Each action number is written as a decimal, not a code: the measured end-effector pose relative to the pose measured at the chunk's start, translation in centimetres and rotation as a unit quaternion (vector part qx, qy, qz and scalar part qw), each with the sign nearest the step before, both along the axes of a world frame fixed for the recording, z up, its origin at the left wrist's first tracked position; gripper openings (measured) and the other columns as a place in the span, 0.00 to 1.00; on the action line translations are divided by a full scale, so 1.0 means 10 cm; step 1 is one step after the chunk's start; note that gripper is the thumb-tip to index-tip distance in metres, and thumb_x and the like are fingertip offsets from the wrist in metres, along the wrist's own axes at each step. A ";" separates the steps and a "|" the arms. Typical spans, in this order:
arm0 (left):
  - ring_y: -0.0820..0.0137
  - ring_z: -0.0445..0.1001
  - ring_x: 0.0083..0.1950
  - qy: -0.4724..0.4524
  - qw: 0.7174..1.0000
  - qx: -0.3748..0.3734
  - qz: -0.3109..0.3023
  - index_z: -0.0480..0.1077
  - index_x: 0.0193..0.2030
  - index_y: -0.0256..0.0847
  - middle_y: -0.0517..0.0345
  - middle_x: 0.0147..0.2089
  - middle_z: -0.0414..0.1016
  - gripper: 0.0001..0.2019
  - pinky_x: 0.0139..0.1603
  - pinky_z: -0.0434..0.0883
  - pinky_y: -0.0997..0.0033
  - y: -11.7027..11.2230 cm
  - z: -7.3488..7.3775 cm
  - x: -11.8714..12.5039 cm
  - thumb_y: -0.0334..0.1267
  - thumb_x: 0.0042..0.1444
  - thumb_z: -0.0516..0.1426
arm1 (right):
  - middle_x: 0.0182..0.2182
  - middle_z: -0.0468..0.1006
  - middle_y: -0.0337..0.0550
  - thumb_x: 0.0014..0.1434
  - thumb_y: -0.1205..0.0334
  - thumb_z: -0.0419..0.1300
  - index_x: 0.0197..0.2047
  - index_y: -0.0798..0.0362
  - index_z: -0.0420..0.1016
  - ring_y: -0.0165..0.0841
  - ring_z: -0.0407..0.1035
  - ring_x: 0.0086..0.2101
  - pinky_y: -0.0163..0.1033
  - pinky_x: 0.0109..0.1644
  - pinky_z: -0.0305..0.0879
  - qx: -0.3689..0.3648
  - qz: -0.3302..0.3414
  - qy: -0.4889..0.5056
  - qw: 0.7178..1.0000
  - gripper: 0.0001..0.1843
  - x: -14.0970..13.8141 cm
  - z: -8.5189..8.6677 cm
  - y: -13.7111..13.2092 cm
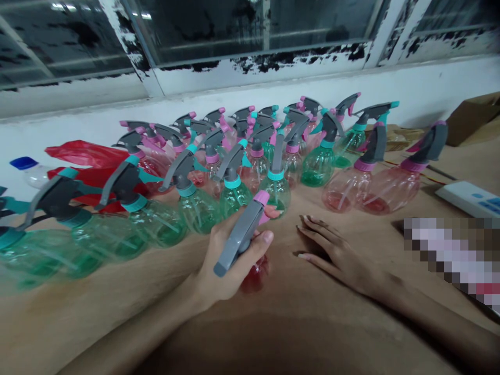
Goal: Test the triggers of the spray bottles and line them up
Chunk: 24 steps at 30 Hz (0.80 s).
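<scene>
Centrally, one spray bottle [242,232] is gripped by the left hand [226,281], its fingers and thumb clamped about the grey head; the pink nozzle is pointed away, and the red-tinted body is seen below the thumb. The right hand [344,255] is laid palm-down on the wooden table [97,312], nothing being held, its fingers parted.

Just beyond the left fingertips, one green bottle [279,198] with a turquoise collar is placed; with it, a front row of six is formed, five green bottles [201,211] being ranged to the left of those fingers. Ahead of the right fingertips, two further green bottles [318,165] are found, and to the right of these, two pink bottles [339,187] are set side by side.

Farther out, behind the row, mixed pink- and turquoise-collared bottles [255,169] are crowded; by overlap their exact number is obscured. Well left of the left fingers, red plastic [86,155] and one blue-capped bottle [37,174] are shown. To the right of the right fingers, one white device [466,198] and, farther off, one cardboard box [474,120] are seen. Outermost, three window panes [211,31] are visible.
</scene>
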<state>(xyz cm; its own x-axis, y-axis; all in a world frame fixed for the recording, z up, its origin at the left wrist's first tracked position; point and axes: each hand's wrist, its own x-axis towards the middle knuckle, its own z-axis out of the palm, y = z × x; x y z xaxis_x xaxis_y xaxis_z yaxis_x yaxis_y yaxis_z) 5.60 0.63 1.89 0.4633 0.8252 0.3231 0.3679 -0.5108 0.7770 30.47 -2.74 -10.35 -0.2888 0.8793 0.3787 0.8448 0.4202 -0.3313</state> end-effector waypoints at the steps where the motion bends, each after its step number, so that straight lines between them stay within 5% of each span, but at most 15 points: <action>1: 0.71 0.69 0.28 -0.002 1.000 0.005 0.004 0.68 0.43 0.45 0.62 0.29 0.70 0.08 0.31 0.70 0.68 0.00 0.00 0.00 0.40 0.58 0.54 | 0.64 0.59 0.49 0.62 0.48 0.53 0.65 0.49 0.56 0.45 0.53 0.62 0.58 0.63 0.54 0.000 0.000 0.002 1.000 0.31 0.00 0.00 0.00; 10: 0.72 0.68 0.25 -0.005 0.999 0.030 -0.021 0.66 0.31 0.43 0.63 0.26 0.68 0.06 0.28 0.69 0.70 0.03 0.09 -0.01 0.37 0.58 0.52 | 0.64 0.59 0.51 0.61 0.48 0.53 0.64 0.51 0.57 0.44 0.52 0.62 0.57 0.63 0.54 -0.002 0.005 -0.003 1.000 0.31 0.01 -0.02 0.01; 16: 0.70 0.67 0.25 0.007 0.999 0.036 -0.004 0.69 0.41 0.44 0.64 0.24 0.67 0.07 0.29 0.69 0.68 0.08 0.05 -0.01 0.39 0.58 0.52 | 0.64 0.59 0.50 0.62 0.49 0.53 0.64 0.50 0.58 0.43 0.52 0.62 0.56 0.64 0.53 -0.001 0.003 0.003 1.000 0.30 0.00 -0.01 0.00; 24: 0.70 0.68 0.25 0.013 0.998 0.062 0.006 0.69 0.41 0.44 0.62 0.28 0.70 0.07 0.29 0.69 0.68 0.08 0.02 0.00 0.37 0.57 0.52 | 0.64 0.59 0.51 0.62 0.49 0.53 0.64 0.51 0.58 0.43 0.52 0.63 0.56 0.64 0.53 0.000 0.002 0.001 1.000 0.30 0.01 -0.02 0.00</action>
